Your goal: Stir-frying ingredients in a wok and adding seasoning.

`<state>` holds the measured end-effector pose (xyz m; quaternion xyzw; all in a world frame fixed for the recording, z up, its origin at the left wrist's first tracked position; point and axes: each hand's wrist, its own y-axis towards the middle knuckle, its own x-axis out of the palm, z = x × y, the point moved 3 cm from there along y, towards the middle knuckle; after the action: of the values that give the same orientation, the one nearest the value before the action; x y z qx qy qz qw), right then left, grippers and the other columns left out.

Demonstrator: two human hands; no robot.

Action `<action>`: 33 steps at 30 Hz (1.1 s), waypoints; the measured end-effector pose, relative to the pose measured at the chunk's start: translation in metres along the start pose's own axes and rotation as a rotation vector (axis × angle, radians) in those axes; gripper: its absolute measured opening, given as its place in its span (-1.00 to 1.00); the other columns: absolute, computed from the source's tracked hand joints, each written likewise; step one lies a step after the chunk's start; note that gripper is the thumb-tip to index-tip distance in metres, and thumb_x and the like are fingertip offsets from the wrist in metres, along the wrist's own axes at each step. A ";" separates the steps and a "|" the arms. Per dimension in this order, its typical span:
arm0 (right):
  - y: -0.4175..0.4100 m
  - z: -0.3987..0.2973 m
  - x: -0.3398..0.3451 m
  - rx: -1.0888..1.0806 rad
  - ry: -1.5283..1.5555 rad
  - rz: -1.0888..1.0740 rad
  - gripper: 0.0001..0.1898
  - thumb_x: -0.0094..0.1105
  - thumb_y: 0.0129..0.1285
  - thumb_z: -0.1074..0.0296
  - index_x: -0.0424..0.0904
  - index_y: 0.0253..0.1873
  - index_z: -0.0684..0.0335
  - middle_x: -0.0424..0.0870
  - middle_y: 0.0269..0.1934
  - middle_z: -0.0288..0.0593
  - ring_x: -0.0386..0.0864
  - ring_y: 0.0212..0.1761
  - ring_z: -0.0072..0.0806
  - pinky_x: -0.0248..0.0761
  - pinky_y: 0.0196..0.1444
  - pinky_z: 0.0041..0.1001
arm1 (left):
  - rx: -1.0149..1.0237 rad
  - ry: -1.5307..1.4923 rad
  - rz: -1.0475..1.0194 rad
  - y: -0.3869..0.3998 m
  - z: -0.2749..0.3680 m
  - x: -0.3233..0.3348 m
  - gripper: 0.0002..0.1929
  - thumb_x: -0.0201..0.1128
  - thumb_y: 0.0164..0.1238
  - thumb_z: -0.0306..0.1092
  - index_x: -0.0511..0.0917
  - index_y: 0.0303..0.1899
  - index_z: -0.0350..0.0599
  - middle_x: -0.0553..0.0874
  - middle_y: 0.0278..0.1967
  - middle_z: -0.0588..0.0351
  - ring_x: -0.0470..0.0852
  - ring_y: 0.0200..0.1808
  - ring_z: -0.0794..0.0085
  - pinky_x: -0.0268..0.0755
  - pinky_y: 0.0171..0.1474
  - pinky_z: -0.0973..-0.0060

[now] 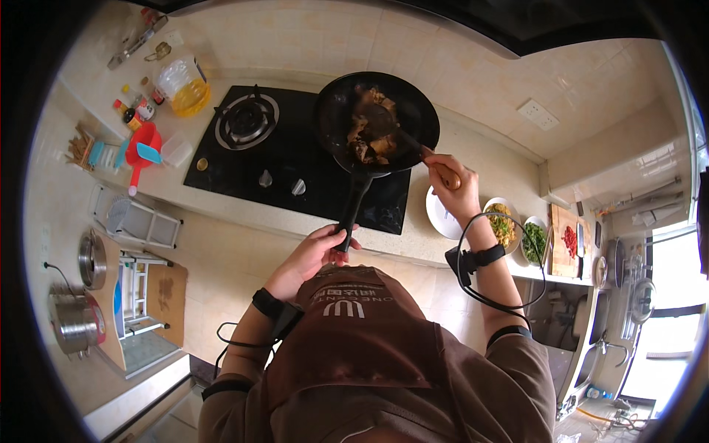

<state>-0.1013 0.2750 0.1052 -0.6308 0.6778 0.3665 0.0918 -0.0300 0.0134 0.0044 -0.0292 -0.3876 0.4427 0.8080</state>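
Note:
My left hand (318,249) is wrapped around the end of the long black handle (357,202) of a wok. The dark wok (332,122) rests over the right burner of a black glass gas hob (238,177). In my right hand (457,185) is the wooden grip of a spatula (410,141); its dark head lies among browned pieces of food (382,145) in the wok. What the food is I cannot tell. Partly behind my right hand, a white plate (437,213) stands on the counter. Both wrists wear black straps with cables.
Right of the hob are a bowl of yellowish food (501,213), a bowl of chopped greens (533,243) and a cutting board (562,213) with chopped red pieces and a knife (580,249). At left stand an oil jug (188,94), sauce bottles (135,105) and a red strainer (145,135).

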 end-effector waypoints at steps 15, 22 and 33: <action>0.003 0.004 0.001 -0.246 -0.418 -0.204 -0.77 0.16 0.11 0.42 0.56 -0.11 0.01 0.56 -0.38 -0.11 0.57 -0.39 -0.10 0.48 -0.33 -0.29 | -0.004 0.011 0.036 -0.003 -0.001 0.003 -0.65 -0.09 0.47 -0.28 0.37 0.17 -0.19 0.62 -0.20 0.06 0.53 -0.40 0.61 0.42 -0.31 0.65; -0.017 -0.033 -0.013 -0.387 -0.458 -0.405 -0.78 0.18 0.07 0.42 0.57 -0.15 0.01 0.51 -0.44 -0.21 0.56 -0.47 -0.21 0.46 -0.41 -0.33 | -0.001 0.011 0.019 -0.003 -0.001 0.003 -0.65 -0.08 0.46 -0.28 0.38 0.17 -0.19 0.62 -0.21 0.08 0.53 -0.40 0.62 0.42 -0.31 0.66; 0.011 -0.021 0.001 -0.353 -0.402 -0.130 -0.78 0.18 0.10 0.40 0.55 -0.13 -0.03 0.52 -0.40 -0.21 0.55 -0.48 -0.20 0.47 -0.44 -0.34 | 0.026 -0.027 0.048 -0.007 -0.006 0.000 -0.66 -0.08 0.46 -0.27 0.39 0.15 -0.18 0.62 -0.20 0.07 0.53 -0.40 0.64 0.42 -0.31 0.64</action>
<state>-0.1043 0.2605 0.1235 -0.5937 0.5297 0.5901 0.1366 -0.0212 0.0116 0.0028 -0.0219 -0.3916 0.4672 0.7924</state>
